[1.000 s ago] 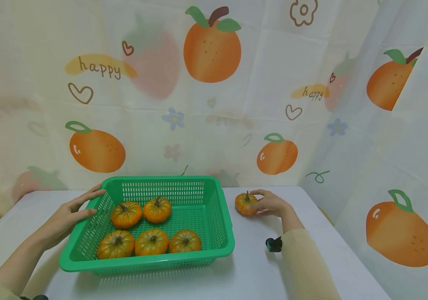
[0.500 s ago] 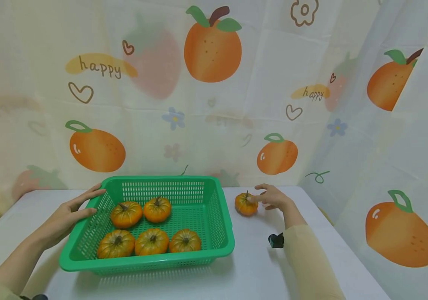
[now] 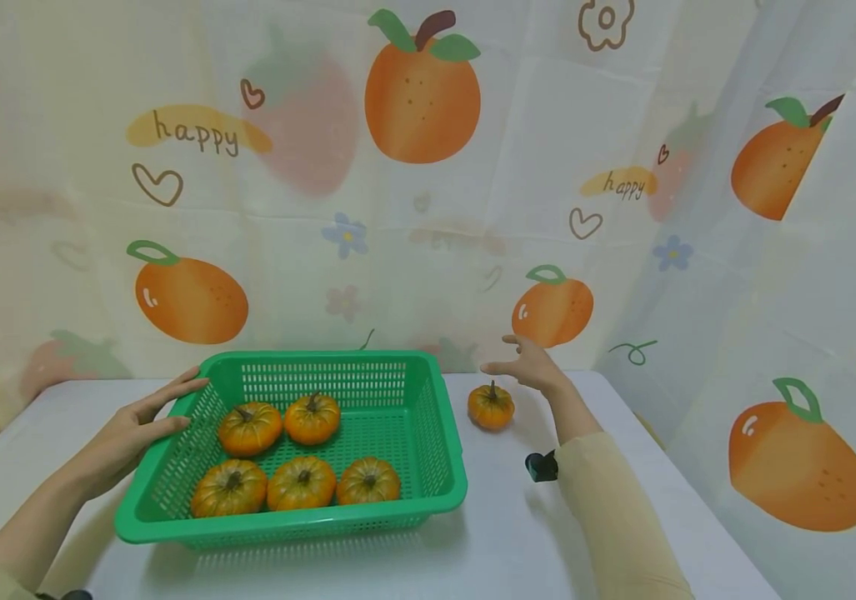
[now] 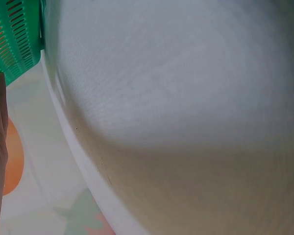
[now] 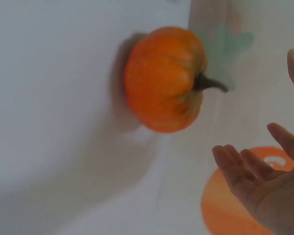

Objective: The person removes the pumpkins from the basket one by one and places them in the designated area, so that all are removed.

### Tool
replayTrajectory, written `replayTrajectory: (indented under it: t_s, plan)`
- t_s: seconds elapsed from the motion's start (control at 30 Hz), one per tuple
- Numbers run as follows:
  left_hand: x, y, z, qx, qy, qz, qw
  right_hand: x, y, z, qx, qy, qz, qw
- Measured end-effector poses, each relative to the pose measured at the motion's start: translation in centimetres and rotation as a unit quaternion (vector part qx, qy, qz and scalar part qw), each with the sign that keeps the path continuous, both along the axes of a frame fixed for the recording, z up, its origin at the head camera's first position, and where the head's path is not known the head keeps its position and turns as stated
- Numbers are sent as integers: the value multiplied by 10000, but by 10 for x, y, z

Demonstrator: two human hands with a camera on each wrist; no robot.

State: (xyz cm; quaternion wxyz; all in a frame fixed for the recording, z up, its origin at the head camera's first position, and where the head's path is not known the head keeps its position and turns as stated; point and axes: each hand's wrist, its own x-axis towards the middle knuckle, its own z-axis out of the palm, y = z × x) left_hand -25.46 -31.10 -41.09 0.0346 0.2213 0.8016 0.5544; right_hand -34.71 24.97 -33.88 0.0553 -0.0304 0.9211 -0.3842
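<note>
Left grip (image 3: 133, 429) touching basket (image 3: 292, 521), right grip (image 3: 533, 367) loosely spread

One green basket (image 3: 292, 518) touching the left hand (image 3: 131, 429) holds five pumpkins (image 3: 302, 485). A single pumpkin (image 3: 491, 408) near the right hand (image 3: 533, 365) makes six on one table (image 3: 503, 537).

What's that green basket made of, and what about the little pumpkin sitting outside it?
Green basket: most likely plastic, smooth and slightly shiny; its walls have neat rows of slots and one even color. Little pumpkin: ribbed orange skin with a soft sheen and a dark, curved stem. It may be real, but painted foam or plastic could look alike.
</note>
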Motion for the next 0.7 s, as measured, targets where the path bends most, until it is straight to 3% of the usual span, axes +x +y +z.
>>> replayTrajectory:
  t_s: [0.4,0.7]
  plan:
    - [0,0,0,9,4,-3,10000,-3,-37,25,249,803,573,9948]
    - [-1,-1,-1,-17,19,16,10000,1,-66,46,-2,930,883,9918]
